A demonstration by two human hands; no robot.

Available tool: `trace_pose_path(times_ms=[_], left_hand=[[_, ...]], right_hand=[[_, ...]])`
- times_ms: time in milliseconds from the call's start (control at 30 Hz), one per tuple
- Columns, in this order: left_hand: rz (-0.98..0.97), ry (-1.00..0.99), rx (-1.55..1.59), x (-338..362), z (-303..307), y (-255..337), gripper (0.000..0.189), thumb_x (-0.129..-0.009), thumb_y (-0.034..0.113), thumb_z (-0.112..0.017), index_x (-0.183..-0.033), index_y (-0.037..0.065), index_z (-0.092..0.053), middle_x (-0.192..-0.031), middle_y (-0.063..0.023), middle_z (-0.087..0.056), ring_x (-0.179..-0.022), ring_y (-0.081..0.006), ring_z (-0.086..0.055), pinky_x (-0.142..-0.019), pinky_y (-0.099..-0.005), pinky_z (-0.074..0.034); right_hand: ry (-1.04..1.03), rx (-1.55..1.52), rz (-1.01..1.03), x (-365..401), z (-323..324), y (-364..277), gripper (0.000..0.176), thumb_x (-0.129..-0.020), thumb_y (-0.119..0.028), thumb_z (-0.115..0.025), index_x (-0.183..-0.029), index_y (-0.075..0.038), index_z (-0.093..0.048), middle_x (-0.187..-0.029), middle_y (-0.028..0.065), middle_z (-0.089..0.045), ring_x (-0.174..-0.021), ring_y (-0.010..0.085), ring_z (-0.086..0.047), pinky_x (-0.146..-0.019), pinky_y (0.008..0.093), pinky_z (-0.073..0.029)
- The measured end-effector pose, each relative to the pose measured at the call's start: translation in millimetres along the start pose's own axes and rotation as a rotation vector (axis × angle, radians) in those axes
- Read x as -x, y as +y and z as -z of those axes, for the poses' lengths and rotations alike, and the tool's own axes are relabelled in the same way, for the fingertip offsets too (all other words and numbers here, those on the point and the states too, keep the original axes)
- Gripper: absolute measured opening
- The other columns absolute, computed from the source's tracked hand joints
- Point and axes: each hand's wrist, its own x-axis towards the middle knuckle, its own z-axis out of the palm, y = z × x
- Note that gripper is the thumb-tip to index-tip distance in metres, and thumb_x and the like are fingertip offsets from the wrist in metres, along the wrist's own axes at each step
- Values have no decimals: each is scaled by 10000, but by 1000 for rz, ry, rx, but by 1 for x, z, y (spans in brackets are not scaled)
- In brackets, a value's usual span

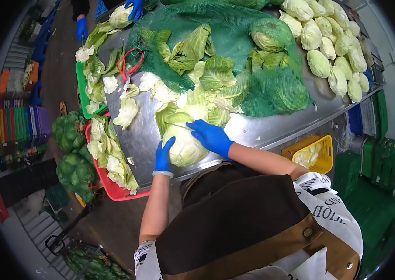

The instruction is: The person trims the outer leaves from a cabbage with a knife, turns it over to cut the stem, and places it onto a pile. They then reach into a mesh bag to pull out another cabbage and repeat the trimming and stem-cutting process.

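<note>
A pale green cabbage [186,148] rests at the near edge of the steel table [263,133]. Blue-gloved, my left hand [163,156] presses against its left side, thumb up along it. My right hand [210,137], also in a blue glove, is closed round a knife [177,125]; its thin blade points left across the top of the cabbage, and its handle is hidden in the fingers. Loose cabbage leaves [216,74] lie just beyond, some on a green mesh sack [277,93] with cabbage inside.
Trimmed cabbages [330,46] are piled at the far right. A red crate [118,189] and a green crate [82,88] hold leaves at the left. A yellow basket [323,161] stands below right. Across the table, a co-worker's gloved hand [135,9] touches another cabbage.
</note>
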Motion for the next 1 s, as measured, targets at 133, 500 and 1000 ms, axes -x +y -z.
trace_pose_path(times_ms=[133,500,1000], left_hand=[[-15,15,15,-9,-5,-12,501,-841,232,-677,-1247,-20,-528,-1176,-137,-609,-1043,-246,-608,-899,-359,-482],[-284,-86,-318,10,0,-7,846,-725,107,-798,-1422,-1,-332,-1316,-160,-496,-1166,-233,-510,-983,-330,-423],[-321,-83,471,62,-10,32,750,-777,168,-660,-1431,65,-307,-1400,-104,-428,-1283,-286,-428,-1083,-418,-360]], right_hand=[[-290,216,-43,-22,3,-3,384,-947,-284,-487,-1316,-180,-521,-1215,163,-552,-992,340,-610,-798,431,-515],[-228,128,-189,-80,-1,28,339,-935,-345,-502,-1202,-154,-587,-1115,112,-618,-982,328,-616,-830,439,-488],[-272,-1036,-492,-37,75,-36,519,-900,-410,-604,-1298,-95,-496,-852,-34,-578,-591,49,-460,-515,212,-396]])
